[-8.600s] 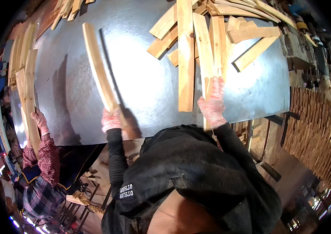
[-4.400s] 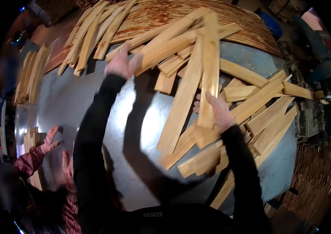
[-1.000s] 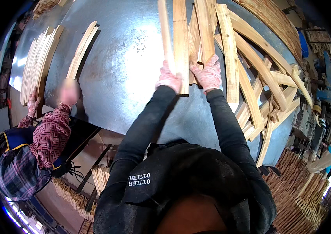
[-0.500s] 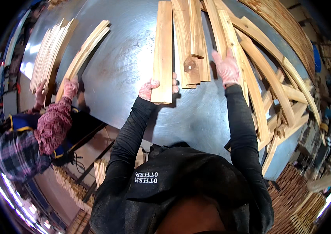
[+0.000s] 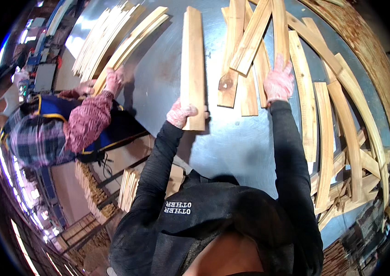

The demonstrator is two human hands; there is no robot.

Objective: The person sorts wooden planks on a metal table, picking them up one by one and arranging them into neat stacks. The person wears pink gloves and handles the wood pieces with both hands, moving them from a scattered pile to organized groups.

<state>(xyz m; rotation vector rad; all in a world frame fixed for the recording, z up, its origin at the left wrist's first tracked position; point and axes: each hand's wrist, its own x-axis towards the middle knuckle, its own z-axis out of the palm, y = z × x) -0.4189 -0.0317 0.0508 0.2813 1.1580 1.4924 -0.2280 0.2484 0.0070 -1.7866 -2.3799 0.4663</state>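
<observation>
My left hand (image 5: 182, 113), in a pinkish-white knit glove, is closed around the near end of a long pale wooden slat (image 5: 194, 69). The slat points away from me over the metal table; whether another lies under it is hard to see. My right hand (image 5: 278, 83), gloved alike, has its fingers over the near end of another slat (image 5: 280, 32) and grips it. Between my hands, loose slats overlap: one with a dark knot (image 5: 226, 85) near its end, and one lying slantwise (image 5: 251, 39) across the others.
Several slats lie in a jumbled pile (image 5: 342, 138) to the right on the metal table (image 5: 158, 83). At the left a co-worker (image 5: 43, 129) in pink gloves handles slats beside a neat row (image 5: 105, 41). Stacked wood (image 5: 129, 188) stands below the table's near edge.
My view has shifted. My right hand has gone from spread fingers over the slats to gripping one slat's end. The loose slats between my hands have fanned apart, one now slanting across.
</observation>
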